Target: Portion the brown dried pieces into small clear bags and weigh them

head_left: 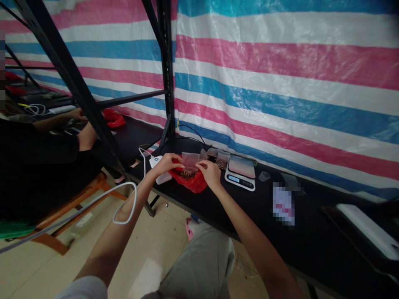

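Note:
Between my hands is a small clear plastic bag (190,160), held above an open red plastic bag (197,185). Small brown pieces (187,174) lie in the red bag. My left hand (168,163) pinches the clear bag's left side, and my right hand (209,170) pinches its right side. Whether the clear bag has anything inside I cannot make out. Just right of my right hand stands a white digital scale (240,176) with a lit display. Several filled clear packets (222,158) lie behind my right hand, beside the scale.
A small clear cup (264,176) stands right of the scale, near a blurred paper packet (283,203). A white device (368,230) lies at the far right. A white cable (136,199) crosses by my left arm. A black metal post (168,70) rises behind; a co-worker (40,153) sits left.

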Motion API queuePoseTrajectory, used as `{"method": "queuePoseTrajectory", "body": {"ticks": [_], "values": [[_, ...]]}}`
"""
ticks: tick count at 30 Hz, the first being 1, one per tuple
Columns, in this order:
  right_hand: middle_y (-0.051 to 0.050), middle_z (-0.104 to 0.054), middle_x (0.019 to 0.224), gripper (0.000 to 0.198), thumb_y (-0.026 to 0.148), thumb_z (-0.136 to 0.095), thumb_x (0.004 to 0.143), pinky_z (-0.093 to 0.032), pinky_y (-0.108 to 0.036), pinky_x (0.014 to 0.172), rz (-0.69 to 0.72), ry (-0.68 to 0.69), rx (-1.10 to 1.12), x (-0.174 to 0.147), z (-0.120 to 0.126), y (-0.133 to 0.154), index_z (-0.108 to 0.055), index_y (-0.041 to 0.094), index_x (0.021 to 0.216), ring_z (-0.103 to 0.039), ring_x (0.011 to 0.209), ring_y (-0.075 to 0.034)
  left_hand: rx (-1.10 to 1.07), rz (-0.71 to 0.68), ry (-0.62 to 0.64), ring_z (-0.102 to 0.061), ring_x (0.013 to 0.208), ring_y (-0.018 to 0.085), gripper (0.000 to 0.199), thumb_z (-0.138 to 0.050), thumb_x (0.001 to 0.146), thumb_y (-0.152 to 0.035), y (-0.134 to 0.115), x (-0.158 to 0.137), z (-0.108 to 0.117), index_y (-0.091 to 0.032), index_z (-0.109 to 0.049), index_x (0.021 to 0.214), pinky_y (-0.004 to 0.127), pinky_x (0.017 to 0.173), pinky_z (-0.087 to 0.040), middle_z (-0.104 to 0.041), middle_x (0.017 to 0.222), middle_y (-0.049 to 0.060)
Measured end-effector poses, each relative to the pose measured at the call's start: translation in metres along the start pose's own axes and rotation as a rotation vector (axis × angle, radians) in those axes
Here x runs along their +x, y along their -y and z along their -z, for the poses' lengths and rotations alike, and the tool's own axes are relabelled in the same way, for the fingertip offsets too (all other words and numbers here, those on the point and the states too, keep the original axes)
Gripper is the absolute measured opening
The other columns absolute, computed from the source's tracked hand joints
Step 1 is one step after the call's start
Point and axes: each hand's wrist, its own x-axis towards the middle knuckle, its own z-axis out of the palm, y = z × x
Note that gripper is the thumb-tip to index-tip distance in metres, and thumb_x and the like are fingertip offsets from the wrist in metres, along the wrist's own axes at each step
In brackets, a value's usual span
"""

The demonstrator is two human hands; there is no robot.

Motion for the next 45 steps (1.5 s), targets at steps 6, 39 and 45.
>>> {"method": "queuePoseTrajectory", "body": {"ticks": [6, 39, 45], "values": [[0.006, -0.069, 0.085, 0.010, 0.033, -0.059, 0.076, -0.042, -0.023, 0.063, 0.062, -0.002, 0.013, -0.001, -0.001, 0.002, -0.067, 0.030, 0.081, -0.061, 0.071, -0.013, 0.048, -0.018, -0.040, -0.059, 0.070, 0.014, 0.020, -0.062, 0.073, -0.036, 0.005, -0.001, -0.002, -0.016, -0.068, 0.073, 0.023, 0.069, -0.042, -0.066, 0.075, 0.003], [-0.003, -0.069, 0.082, 0.018, 0.026, -0.054, 0.071, -0.041, -0.025, 0.060, 0.075, -0.341, 0.452, 0.007, 0.075, -0.053, -0.069, 0.020, 0.079, -0.059, 0.069, -0.015, -0.252, -0.124, -0.201, -0.062, 0.070, 0.013, 0.012, -0.058, 0.073, -0.020, -0.090, 0.058, -0.046, -0.014, -0.068, 0.077, 0.021, 0.066, -0.047, -0.069, 0.078, 0.003], [-0.005, -0.068, 0.081, 0.024, 0.028, -0.055, 0.065, -0.041, -0.024, 0.055, -0.043, -0.284, 0.526, 0.006, 0.090, -0.103, -0.068, 0.016, 0.082, -0.059, 0.068, -0.016, -0.266, -0.109, -0.230, -0.062, 0.069, 0.013, 0.014, -0.058, 0.075, -0.022, -0.113, 0.082, -0.099, -0.017, -0.067, 0.084, 0.021, 0.066, -0.046, -0.069, 0.077, 0.001]]}}
